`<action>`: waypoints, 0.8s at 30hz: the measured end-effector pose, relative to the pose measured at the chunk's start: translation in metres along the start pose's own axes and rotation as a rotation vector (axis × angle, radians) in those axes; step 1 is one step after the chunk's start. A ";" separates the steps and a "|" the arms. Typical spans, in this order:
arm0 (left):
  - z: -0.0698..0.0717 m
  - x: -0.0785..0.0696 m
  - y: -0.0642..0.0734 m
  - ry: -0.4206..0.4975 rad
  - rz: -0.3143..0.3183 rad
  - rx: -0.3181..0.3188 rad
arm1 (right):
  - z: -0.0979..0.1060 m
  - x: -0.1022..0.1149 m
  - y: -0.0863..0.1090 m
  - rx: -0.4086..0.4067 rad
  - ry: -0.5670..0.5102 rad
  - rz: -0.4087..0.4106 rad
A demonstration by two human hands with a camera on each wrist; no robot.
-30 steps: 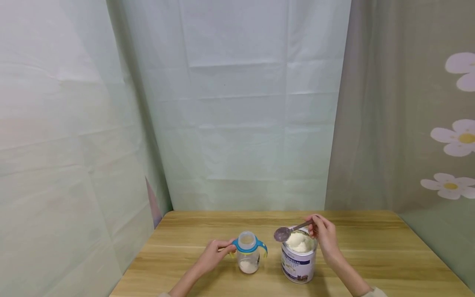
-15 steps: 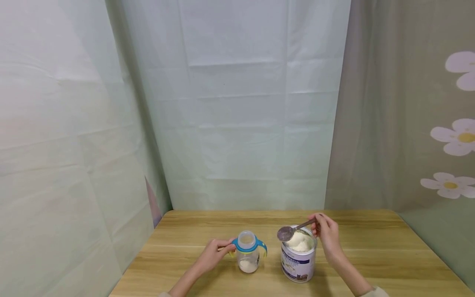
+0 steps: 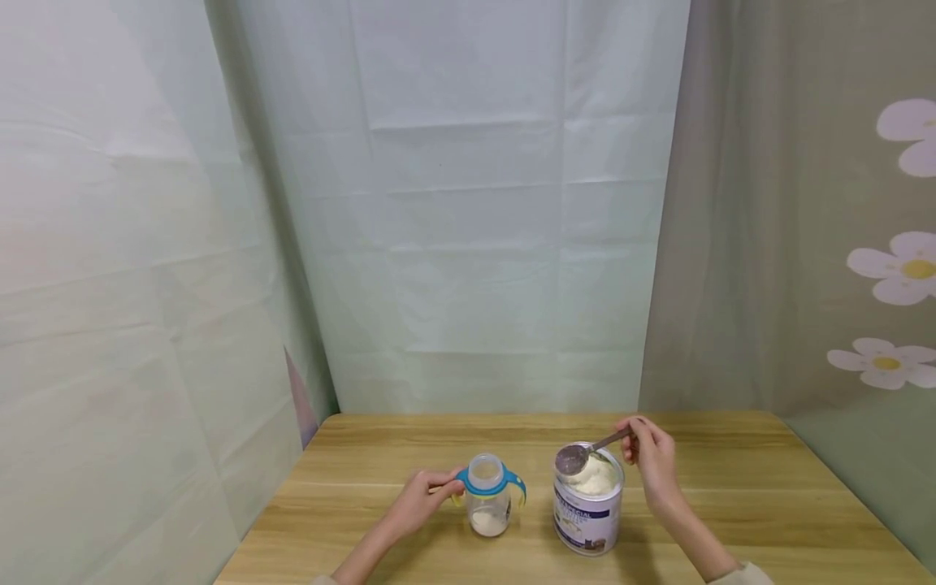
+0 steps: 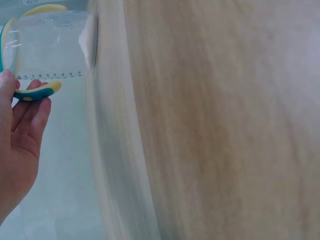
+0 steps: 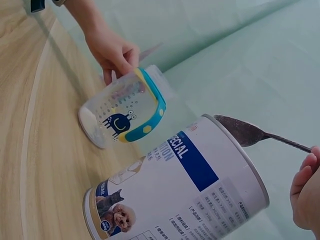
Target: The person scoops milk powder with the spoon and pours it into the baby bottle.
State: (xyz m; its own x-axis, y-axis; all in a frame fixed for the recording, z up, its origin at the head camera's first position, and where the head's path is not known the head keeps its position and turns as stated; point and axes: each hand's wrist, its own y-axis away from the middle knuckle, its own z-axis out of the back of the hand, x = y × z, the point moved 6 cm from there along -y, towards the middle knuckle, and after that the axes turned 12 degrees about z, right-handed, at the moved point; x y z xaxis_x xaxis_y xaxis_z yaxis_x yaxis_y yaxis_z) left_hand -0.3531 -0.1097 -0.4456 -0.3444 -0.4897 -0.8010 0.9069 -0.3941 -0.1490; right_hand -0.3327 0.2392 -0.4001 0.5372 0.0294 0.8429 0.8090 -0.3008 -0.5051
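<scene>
My left hand [image 3: 422, 502] pinches the blue-and-yellow handle [image 4: 37, 93] of a clear baby bottle [image 3: 478, 505], which stands upright and uncapped. White powder lies in the bottom of the bottle. To its right is an open white tin [image 3: 587, 520] filled with pale powder [image 3: 595, 478]. My right hand [image 3: 653, 461] holds a dark metal spoon [image 3: 573, 460] by the end of its handle. The spoon's bowl is over the left part of the tin's mouth, and in the right wrist view it shows right at the rim, partly behind it.
The bottle and tin stand side by side on a wood-grain table [image 3: 366, 455], with a gap between them. Pale curtains [image 3: 468, 244] hang behind and at the left; a curtain with printed flowers [image 3: 888, 363] hangs at the right.
My right hand has moved to the right, bringing the spoon's bowl from left of the tin's rim to over its mouth. The left hand and bottle stay in place.
</scene>
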 end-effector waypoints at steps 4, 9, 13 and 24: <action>0.001 -0.002 0.002 0.011 0.001 0.001 | 0.004 0.001 -0.002 -0.027 0.012 0.010; 0.001 0.001 0.001 0.017 0.004 -0.008 | 0.007 0.002 -0.004 -0.030 0.038 0.025; 0.000 0.001 0.001 0.011 0.012 -0.009 | 0.009 0.003 -0.006 -0.036 0.038 0.036; -0.002 0.008 -0.003 0.018 0.005 -0.026 | 0.015 0.012 -0.010 -0.066 0.123 0.090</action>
State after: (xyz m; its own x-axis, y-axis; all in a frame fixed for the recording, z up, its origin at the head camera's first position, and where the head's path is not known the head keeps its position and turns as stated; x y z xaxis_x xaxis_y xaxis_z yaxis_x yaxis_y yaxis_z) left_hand -0.3577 -0.1104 -0.4527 -0.3360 -0.4772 -0.8120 0.9145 -0.3718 -0.1598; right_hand -0.3306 0.2567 -0.3878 0.5700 -0.1163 0.8134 0.7396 -0.3587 -0.5695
